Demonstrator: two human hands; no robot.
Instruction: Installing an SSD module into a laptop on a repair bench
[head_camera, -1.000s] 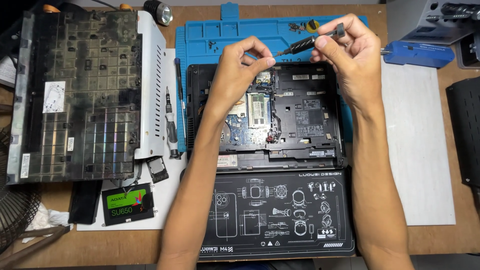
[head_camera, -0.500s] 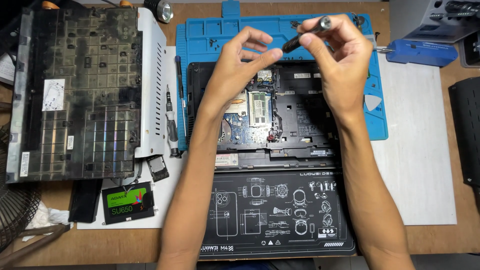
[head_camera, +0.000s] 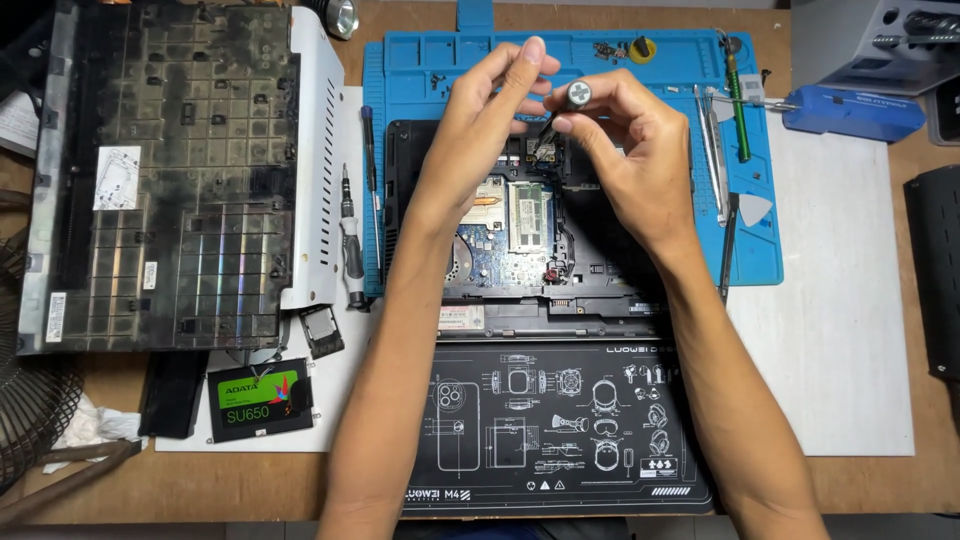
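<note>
A: Head view, the only one we have. We log the right hand (head_camera: 625, 160) closed round a screwdriver (head_camera: 577, 96), held almost upright so that we look straight down on its round silver end cap; thumb and fingers pinch the shaft just under the cap.

B: Agreed. The tip is hidden behind the fingers, so we cannot tell what it touches. It stands over the far middle of the opened laptop base (head_camera: 520, 235).

A: The left hand (head_camera: 490, 125)?

B: Half curled, fingers (head_camera: 527, 55) bent over towards the screwdriver cap, fingertips just beside it. We cannot tell whether it grips anything.

A: We note the laptop base lies on the blue repair mat (head_camera: 420, 70), circuit board exposed, with a memory module (head_camera: 528, 215) near the middle.

B: To the near side, touching the base, lies a black mat with white line drawings (head_camera: 550, 425).

A: At far left we record the removed bottom cover (head_camera: 165, 170), dusty inner side up. Near it lies a solid-state drive with a green label (head_camera: 258, 398).

B: Between cover and laptop lie a second screwdriver (head_camera: 350, 245) and a thin blue pen-like tool (head_camera: 370, 190).

A: On the right part of the blue mat we see metal tweezers (head_camera: 710, 150) and a green-handled tool (head_camera: 738, 105).
</note>
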